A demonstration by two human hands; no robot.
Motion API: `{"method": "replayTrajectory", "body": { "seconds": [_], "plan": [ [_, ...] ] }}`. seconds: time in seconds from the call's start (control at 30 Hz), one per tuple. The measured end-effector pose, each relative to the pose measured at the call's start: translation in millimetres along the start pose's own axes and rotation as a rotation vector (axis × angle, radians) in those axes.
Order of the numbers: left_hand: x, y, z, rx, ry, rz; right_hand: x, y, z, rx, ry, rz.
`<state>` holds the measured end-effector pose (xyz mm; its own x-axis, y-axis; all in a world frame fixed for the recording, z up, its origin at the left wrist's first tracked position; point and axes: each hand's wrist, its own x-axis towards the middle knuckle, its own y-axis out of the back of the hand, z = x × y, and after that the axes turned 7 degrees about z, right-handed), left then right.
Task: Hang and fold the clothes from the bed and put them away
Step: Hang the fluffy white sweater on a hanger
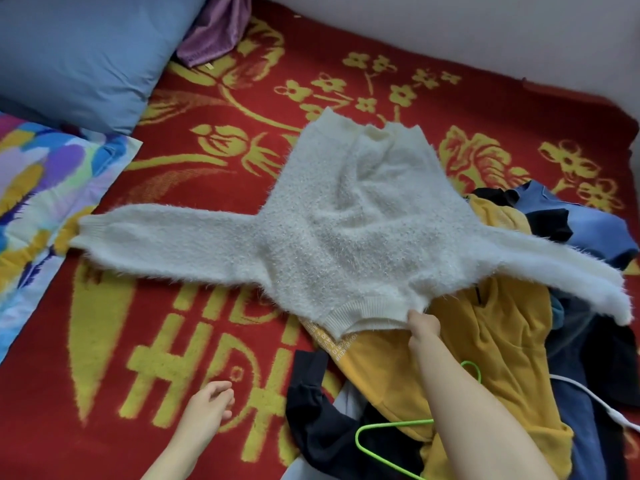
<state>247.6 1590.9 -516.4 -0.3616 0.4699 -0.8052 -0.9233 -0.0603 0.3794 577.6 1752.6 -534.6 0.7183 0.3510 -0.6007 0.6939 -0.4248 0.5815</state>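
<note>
A fluffy white sweater [346, 230] lies spread flat on the red and yellow blanket [145, 341], sleeves stretched out left and right. My right hand [423, 325] pinches its ribbed hem at the near edge. My left hand [211, 405] hovers over the blanket at the lower left, fingers loosely curled, holding nothing. Under and beside the sweater lies a yellow garment [485, 358]. A green hanger [388, 441] rests on the pile, partly hidden by my right forearm.
Dark navy and black clothes [318, 420] and blue garments [595, 233] are heaped at the right. A blue pillow [86, 53] and a purple cloth [214, 29] lie at the top left. A colourful quilt [41, 188] runs along the left edge. A white cable [595, 400] crosses the pile.
</note>
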Motion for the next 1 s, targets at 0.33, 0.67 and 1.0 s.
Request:
{"method": "replayTrajectory", "body": {
  "seconds": [0.33, 0.67, 1.0],
  "plan": [
    [-27.4, -16.5, 33.0, -0.086, -0.120, -0.061, -99.3, 54.1, -39.8, 0.393, 0.259, 0.141],
    [-126.2, -20.8, 160.6, -0.218, -0.569, -0.162, -197.1, 204.7, -155.4, 0.672, 0.630, 0.114],
    [-285.9, 12.7, 262.4, -0.111, -1.339, -0.232, -333.0, 321.8, -205.3, 0.507, 1.005, -0.258]
  ]
}}
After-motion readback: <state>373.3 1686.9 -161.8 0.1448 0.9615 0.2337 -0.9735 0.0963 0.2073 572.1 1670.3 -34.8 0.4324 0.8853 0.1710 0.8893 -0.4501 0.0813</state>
